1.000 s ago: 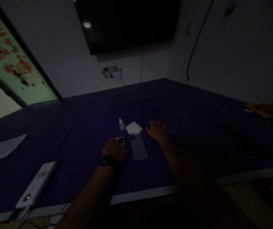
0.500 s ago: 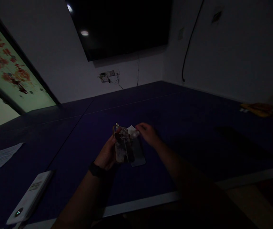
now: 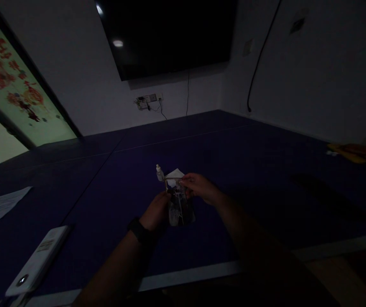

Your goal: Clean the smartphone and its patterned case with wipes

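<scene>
A clear phone case (image 3: pixel 180 209) with a dark printed picture is held upright between my two hands, low over the blue table. My left hand (image 3: pixel 157 209), below a black wrist band, grips its left edge. At the upper right corner, the fingers of my right hand (image 3: pixel 198 186) pinch the rim. White paper or tissue (image 3: pixel 175 172) lies just behind the case and partly shows past its top. A small dropper bottle (image 3: pixel 160 174) with a white cap stands beside it. Whatever lies under the case is hidden.
On the blue table (image 3: pixel 119 192), a white power-bank-like device (image 3: pixel 38 260) lies at left front, near printed paper sheets (image 3: pixel 0 202). A yellow cloth-like item (image 3: pixel 353 152) sits at far right. A dark TV screen (image 3: pixel 176 38) hangs on the back wall above a socket strip (image 3: pixel 147 99).
My left hand has carried the case right and slightly down, over the flat grey slab seen earlier. My right hand has moved from the white paper to the case's corner. The bottle is uncovered.
</scene>
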The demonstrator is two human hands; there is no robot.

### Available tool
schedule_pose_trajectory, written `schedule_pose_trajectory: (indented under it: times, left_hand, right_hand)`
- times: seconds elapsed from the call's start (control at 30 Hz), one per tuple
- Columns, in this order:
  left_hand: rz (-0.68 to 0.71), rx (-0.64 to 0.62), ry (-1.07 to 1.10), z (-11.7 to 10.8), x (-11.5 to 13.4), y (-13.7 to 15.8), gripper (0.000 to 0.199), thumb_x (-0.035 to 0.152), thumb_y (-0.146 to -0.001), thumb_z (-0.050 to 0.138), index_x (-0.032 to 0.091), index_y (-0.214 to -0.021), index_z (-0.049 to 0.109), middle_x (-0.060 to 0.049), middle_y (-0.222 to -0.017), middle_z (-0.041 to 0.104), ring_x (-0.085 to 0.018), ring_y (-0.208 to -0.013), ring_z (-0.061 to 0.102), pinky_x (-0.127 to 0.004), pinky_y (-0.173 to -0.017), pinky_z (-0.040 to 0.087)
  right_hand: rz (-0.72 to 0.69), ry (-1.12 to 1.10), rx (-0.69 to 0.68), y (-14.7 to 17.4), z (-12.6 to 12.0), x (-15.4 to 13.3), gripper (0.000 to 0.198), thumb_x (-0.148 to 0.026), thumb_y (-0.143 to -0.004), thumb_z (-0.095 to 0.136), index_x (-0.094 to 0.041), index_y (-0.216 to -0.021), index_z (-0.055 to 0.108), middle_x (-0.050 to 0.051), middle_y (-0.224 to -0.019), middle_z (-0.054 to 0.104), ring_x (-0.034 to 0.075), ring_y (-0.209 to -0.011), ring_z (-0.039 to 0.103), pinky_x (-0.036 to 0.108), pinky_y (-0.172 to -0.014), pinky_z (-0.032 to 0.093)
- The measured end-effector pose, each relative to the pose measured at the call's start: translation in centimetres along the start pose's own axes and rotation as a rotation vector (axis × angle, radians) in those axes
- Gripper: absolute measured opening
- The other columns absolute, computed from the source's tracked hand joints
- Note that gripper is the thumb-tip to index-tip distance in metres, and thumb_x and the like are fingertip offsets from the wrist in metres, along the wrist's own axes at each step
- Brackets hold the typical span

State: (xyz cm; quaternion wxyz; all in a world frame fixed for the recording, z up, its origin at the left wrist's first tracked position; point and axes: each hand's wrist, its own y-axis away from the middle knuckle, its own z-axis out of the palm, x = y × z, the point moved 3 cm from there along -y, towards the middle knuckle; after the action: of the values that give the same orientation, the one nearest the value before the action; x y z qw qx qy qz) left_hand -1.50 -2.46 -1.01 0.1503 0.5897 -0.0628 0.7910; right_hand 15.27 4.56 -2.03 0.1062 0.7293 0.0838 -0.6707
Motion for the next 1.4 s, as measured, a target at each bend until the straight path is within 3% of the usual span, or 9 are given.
schedule_pose_trajectory:
  times: [0.13, 0.27, 0.43, 0.57, 0.87, 1.4]
  left_hand:
    - [-0.058, -0.03, -0.067, 0.1, -0.8, 0.4, 0.053, 0.058, -0.082, 0.07, 0.015, -0.113, 0.068, -0.013, -0.102, 0.076, -0.023, -0.086, 0.071, -0.035, -0.083, 0.055]
    - [-0.099, 0.012, -0.296, -0.7, -1.1, 0.3, 0.063, 0.071, -0.087, 0.058, 0.012, -0.108, 0.068, -0.012, -0.088, 0.074, -0.018, -0.071, 0.068, -0.028, -0.064, 0.051]
    - [-0.131, 0.113, -0.617, -2.8, -0.6, -0.2, 0.053, 0.067, -0.088, 0.061, 0.015, -0.075, 0.067, -0.005, -0.061, 0.066, -0.014, -0.049, 0.058, -0.025, -0.05, 0.038]
    - [-0.153, 0.119, -0.765, -3.4, -0.7, -0.4, 0.046, 0.059, -0.087, 0.063, 0.016, -0.071, 0.067, -0.003, -0.057, 0.064, -0.014, -0.046, 0.057, -0.025, -0.049, 0.037]
    - [-0.159, 0.098, -0.831, -3.3, -1.8, -0.7, 0.04, 0.054, -0.086, 0.062, 0.016, -0.08, 0.07, -0.002, -0.061, 0.064, -0.014, -0.048, 0.057, -0.025, -0.048, 0.04]
    - [-0.198, 0.045, -0.818, -3.6, -1.6, -1.4, 0.04, 0.054, -0.083, 0.066, 0.016, -0.07, 0.064, -0.004, -0.059, 0.063, -0.015, -0.048, 0.058, -0.026, -0.05, 0.039]
  right_hand:
    - [0.038, 0.056, -0.001, -0.3, 0.0, 0.6, 0.019, -0.032, -0.101, 0.068, -0.014, -0.109, 0.066, 0.002, -0.096, 0.069, 0.013, -0.074, 0.067, 0.027, -0.064, 0.059]
    - [0.098, 0.123, -0.009, -0.7, -0.3, 1.4, 0.023, -0.035, -0.101, 0.067, -0.015, -0.113, 0.067, 0.004, -0.103, 0.07, 0.016, -0.082, 0.069, 0.032, -0.071, 0.061]
    - [0.19, 0.204, -0.008, -1.2, -0.5, 2.5, 0.028, -0.036, -0.101, 0.066, -0.016, -0.121, 0.065, 0.007, -0.114, 0.069, 0.019, -0.091, 0.07, 0.036, -0.077, 0.062]
    - [0.232, 0.269, 0.0, -1.5, -0.4, 3.0, 0.03, -0.036, -0.101, 0.066, -0.016, -0.124, 0.064, 0.008, -0.117, 0.069, 0.02, -0.095, 0.07, 0.039, -0.081, 0.062]
    - [0.266, 0.374, 0.033, -1.4, -0.6, 2.7, 0.03, -0.036, -0.101, 0.066, -0.016, -0.124, 0.064, 0.007, -0.117, 0.069, 0.02, -0.094, 0.07, 0.038, -0.079, 0.062]
    - [0.241, 0.473, -0.004, -1.1, -0.1, 2.2, 0.031, -0.038, -0.102, 0.065, -0.017, -0.124, 0.064, 0.008, -0.119, 0.069, 0.02, -0.096, 0.07, 0.039, -0.082, 0.062]
